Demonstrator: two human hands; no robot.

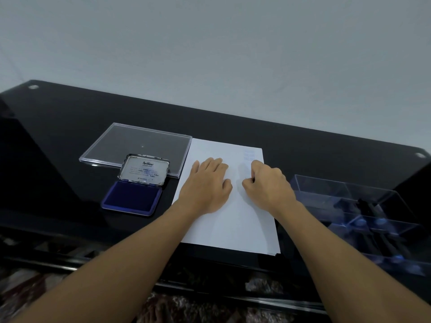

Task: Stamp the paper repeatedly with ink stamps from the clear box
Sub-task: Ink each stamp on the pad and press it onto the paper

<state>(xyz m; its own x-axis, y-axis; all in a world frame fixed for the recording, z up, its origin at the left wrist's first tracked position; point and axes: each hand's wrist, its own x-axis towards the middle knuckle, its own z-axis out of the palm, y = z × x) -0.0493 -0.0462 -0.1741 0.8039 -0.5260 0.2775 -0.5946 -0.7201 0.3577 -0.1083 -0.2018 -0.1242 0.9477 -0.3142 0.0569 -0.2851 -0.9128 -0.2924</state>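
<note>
on the paper (pixel 233 224) in the middle of the counter (pixel 58 141), the left hand (pixel 206 184) lies flat with straight fingers, the right hand (pixel 268 183) curls beside it, its hold hidden, clear box (pixel 326 192) further right.

stamp hidden in grip of right hand (pixel 265 183), prints (pixel 249 156) too faint to read, clear box (pixel 326 190) cropped at right

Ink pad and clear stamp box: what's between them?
The white paper, left hand flat on it, right hand curled on it, seen in the head view.
</note>
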